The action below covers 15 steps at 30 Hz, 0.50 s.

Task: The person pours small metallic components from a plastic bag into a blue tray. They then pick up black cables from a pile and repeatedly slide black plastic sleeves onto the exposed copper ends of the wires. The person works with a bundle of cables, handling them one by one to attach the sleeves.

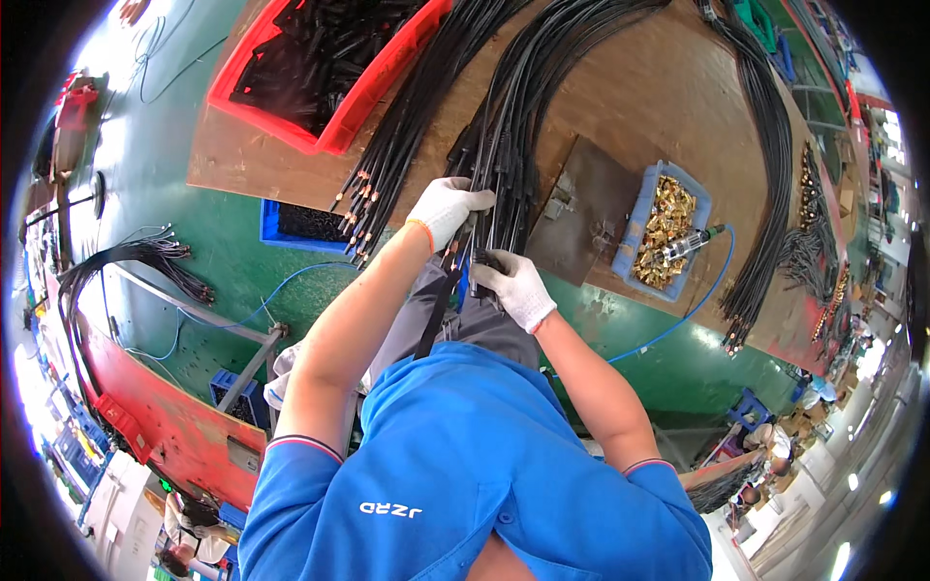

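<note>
My left hand, in a white glove, is closed round a black cable at the near end of a thick cable bundle. Just below and to its right, my right hand, gloved too, pinches a short black sleeve-like piece beside the hanging cable ends. The fingers partly hide that piece, so I cannot tell whether it is on a cable. Left of my hands, another bundle of black cables ends in bare copper-coloured tips over the table edge.
A red crate of black sleeves stands at the table's far left. To the right, a blue tray holds brass fittings, with a hose-fed tool lying on them. A dark metal plate lies beside it. More cables hang at the right.
</note>
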{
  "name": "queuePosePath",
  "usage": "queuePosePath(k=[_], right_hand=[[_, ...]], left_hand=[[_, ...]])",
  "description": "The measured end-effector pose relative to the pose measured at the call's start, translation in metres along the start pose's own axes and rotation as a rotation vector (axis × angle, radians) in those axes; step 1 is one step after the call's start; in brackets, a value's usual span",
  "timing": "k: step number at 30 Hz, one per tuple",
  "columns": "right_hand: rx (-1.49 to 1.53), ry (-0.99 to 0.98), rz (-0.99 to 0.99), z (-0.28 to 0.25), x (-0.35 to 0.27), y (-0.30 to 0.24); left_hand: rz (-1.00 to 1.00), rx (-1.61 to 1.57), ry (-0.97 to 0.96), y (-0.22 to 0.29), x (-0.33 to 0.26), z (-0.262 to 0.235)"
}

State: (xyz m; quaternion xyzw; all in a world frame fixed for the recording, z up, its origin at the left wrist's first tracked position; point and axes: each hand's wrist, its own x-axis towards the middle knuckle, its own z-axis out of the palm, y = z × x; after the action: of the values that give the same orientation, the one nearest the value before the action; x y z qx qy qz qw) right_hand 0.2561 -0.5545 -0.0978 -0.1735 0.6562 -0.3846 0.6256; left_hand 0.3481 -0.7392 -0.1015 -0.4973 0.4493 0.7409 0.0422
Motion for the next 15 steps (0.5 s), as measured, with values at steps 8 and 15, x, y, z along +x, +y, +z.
queuePosePath(k=[8,15], right_hand=[[-0.081,0.284,-0.18,-0.015,0.087,-0.035],[-0.023,0.368,-0.074,-0.057,0.151,-0.089]], left_hand=[[0.143,0.022,0.104,-0.024,0.015,-0.014],[0.046,-0.076,0.021,-0.003,-0.001,-0.034]])
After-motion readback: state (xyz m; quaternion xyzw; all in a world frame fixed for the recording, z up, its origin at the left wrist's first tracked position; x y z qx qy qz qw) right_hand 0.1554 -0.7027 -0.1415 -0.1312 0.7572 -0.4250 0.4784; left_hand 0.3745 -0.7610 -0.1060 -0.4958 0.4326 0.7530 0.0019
